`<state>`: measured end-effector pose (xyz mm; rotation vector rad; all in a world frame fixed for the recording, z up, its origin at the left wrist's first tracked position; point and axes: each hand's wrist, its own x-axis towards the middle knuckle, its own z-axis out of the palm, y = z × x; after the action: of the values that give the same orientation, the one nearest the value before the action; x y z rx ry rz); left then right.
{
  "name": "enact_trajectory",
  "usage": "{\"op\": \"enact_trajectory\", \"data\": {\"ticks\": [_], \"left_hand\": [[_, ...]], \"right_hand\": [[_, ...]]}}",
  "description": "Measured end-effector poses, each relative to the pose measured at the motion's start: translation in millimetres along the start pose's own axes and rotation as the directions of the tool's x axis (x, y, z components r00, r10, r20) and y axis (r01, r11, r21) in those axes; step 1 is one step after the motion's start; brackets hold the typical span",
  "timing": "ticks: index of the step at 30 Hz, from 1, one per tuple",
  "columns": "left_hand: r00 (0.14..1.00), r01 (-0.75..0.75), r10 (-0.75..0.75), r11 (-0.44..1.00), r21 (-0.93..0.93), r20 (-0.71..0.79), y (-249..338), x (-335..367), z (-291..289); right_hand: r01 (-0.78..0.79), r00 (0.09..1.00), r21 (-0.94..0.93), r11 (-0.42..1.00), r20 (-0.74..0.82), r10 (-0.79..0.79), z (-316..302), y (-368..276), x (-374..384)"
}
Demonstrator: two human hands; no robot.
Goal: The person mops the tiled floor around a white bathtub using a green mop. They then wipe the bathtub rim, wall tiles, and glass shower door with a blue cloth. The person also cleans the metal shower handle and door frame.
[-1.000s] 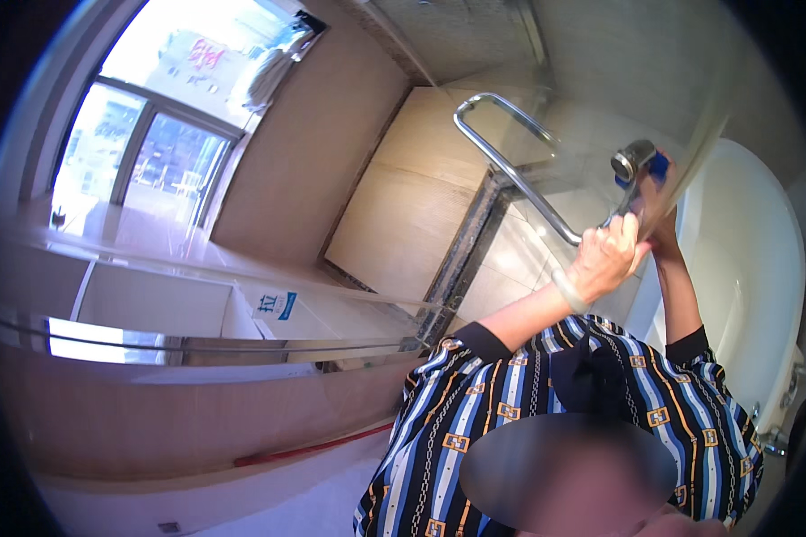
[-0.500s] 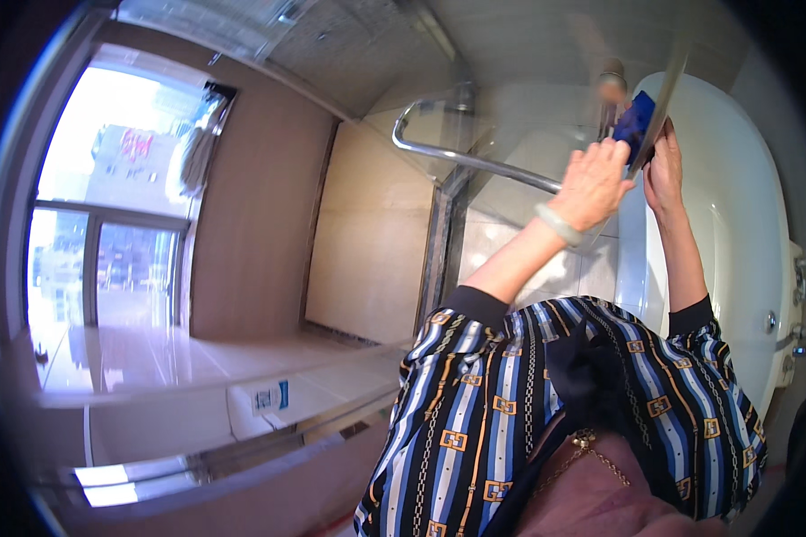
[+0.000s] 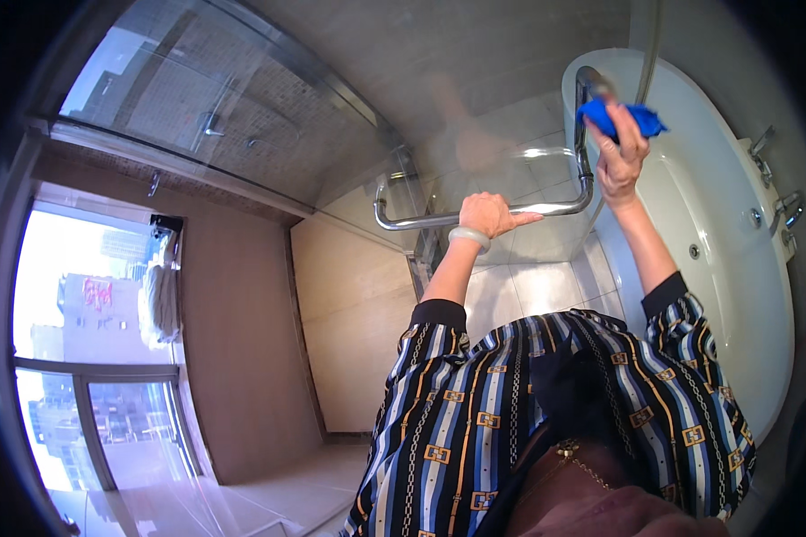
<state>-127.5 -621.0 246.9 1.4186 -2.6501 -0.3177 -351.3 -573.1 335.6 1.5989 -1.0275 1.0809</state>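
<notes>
- Grip of the right hand: holding a bunched blue cloth between thumb and fingers, the folds spreading out beyond the fingertips.
- Blue cloth: located at the upper end of a bent chrome bar, close beside its upright arm (whether cloth and metal touch cannot be told).
- Grip of the left hand: folded over the long, level run of the same bar, with the thumb extended along the metal toward the corner.
- Left wrist: encircled by a pale bangle, just below the dark cuff of a striped, chain-patterned top.
- Right side: a white bathtub, its curved basin passing behind the right forearm; chrome taps stand on the far rim, and a round drain shows inside.
- Beneath the bar: pale floor tiles.
- Far left: a bright window (buildings visible outside).
</notes>
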Motion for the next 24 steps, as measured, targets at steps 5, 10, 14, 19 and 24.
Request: {"op": "enact_trajectory", "data": {"ticks": [5, 10, 14, 19, 24], "left_hand": [[1.0, -0.003, 0.003, 0.999, -0.053, -0.005, 30.2, 24.4, -8.4], [0.999, 0.05, -0.049, 0.996, -0.078, 0.018, 27.7, 33.1, 3.1], [0.999, 0.035, -0.036, 0.997, -0.065, -0.013, 36.8, 34.5, -3.2], [1.0, 0.018, -0.016, 0.995, -0.1, 0.025, 61.0, 37.1, 2.2], [1.0, -0.007, 0.007, 0.999, -0.039, -0.007, 82.4, 25.5, 13.4]], "right_hand": [[-0.189, 0.972, 0.174, 0.966, 0.176, 0.158, -10.8, 5.2, -39.8], [-0.012, 0.991, 0.113, 0.993, -0.133, 0.027, -5.9, 3.4, 81.7], [-0.045, 0.994, -0.121, 0.992, -0.103, 0.033, 17.1, 36.0, 102.2], [-0.113, 0.986, 0.027, 0.993, 0.13, 0.108, 3.4, 61.7, -38.5], [-0.358, 0.832, 0.159, 0.92, 0.502, 0.237, -43.1, 40.1, -70.2]]}}
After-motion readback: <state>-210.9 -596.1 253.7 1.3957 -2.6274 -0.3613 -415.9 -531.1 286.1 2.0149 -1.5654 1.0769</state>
